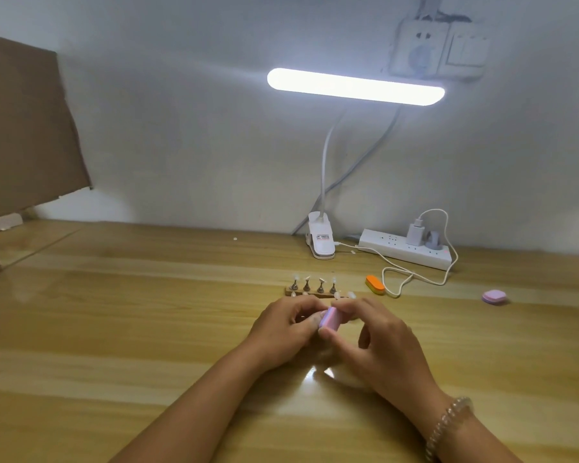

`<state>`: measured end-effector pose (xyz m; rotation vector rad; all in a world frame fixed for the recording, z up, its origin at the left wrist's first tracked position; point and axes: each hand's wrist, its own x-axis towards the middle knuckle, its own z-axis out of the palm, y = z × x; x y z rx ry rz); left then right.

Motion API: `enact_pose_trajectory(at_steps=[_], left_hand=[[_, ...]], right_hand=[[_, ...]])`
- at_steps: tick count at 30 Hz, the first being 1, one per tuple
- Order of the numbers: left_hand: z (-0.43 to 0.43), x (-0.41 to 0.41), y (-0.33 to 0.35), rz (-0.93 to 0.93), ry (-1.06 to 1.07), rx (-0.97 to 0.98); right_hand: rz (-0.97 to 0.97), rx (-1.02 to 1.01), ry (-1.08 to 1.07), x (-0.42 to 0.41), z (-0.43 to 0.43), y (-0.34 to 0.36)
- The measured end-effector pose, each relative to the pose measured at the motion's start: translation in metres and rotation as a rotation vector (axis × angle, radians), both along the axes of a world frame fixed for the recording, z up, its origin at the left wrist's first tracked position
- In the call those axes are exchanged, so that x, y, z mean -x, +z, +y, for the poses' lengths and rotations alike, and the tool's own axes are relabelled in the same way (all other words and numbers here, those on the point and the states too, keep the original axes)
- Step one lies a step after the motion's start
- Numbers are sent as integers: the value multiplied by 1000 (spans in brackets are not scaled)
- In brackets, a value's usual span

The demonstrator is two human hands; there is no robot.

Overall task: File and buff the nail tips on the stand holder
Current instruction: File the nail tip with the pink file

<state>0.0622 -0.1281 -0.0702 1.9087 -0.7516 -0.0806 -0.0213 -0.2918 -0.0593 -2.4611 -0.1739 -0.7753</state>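
Keep the buffer block (329,319) flat and stroke lightly in one direction. Your right hand (381,345) pinches the block between thumb and fingers (351,307). Your left hand (281,329) curls beside it; what it holds is hidden. The stand holder (318,290) sits on the bench (147,329) just beyond your fingers.

Open table (114,329) left of the stand holder (315,290); orange block (375,285) and cable (396,295) stand right.
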Motion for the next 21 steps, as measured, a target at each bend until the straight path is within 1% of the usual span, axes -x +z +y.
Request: enact_pose_trajectory(at_steps=[3, 6, 8, 10, 12, 14, 16, 18, 19, 21], left_hand=[[-1, 0, 0, 13, -7, -3], [0, 0, -1, 23, -1, 19], [-1, 0, 0, 38, -5, 32], [-1, 0, 0, 36, -9, 24], [-1, 0, -1, 35, -4, 29], [-1, 0, -1, 56, -5, 53], [-1, 0, -1, 73, -11, 55], [-1, 0, -2, 59, -7, 37], [-1, 1, -2, 60, -9, 37], [-1, 1, -1, 74, -16, 41]], right_hand=[[-18, -81, -78, -4, -5, 1], [-17, -4, -14, -1, -2, -2], [-9, -38, 7, -1, -1, -1], [-19, -99, -56, -5, -6, 0], [-17, -74, -71, -4, -6, -1], [-5, -45, -2, -2, -2, -3], [10, -107, 18, -5, -3, -2], [11, -155, -38, -8, -9, -1], [10, -141, -61, -8, -10, -1], [17, -88, -29, -5, -8, -4]])
